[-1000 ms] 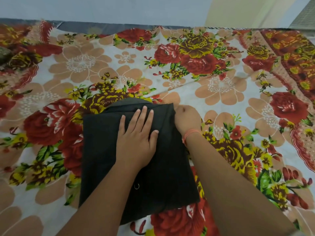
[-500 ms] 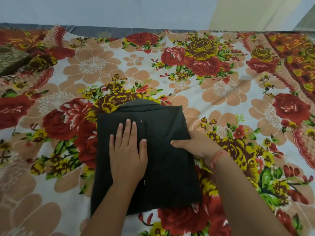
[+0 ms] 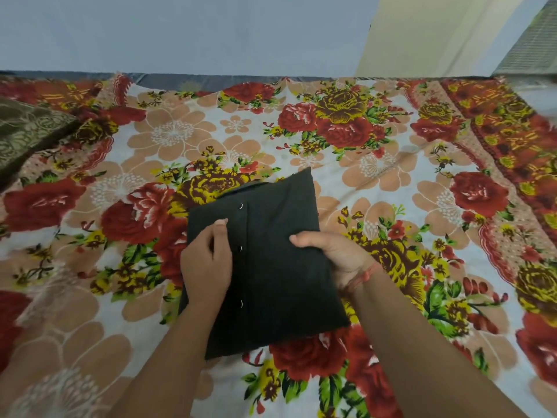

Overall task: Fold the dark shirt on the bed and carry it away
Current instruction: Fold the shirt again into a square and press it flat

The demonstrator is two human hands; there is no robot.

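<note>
1. Two stages make up the task; folding appears complete, judging by the compact rectangular packet, and carrying away is not yet done.
2. Location: the dark shirt lies on the bed, near the middle of the floral sheet, its far right corner slightly raised.
3. Left hand: closed on the shirt's left edge, thumb on top, fingers curled at or under the edge.
4. Right hand: closed on the right edge, thumb on top, fingers hidden beneath the cloth. An orange wrist thread is visible.
5. Material: matte, dark woven cloth, soft and layered; a placket with three small ring-like snaps runs along the top face.
6. Surface: a thin printed sheet, lightly wrinkled. A brown patterned cushion sits well apart at the left.
7. Remaining, as judged: lift the packet level so the layers do not slide open.
</note>
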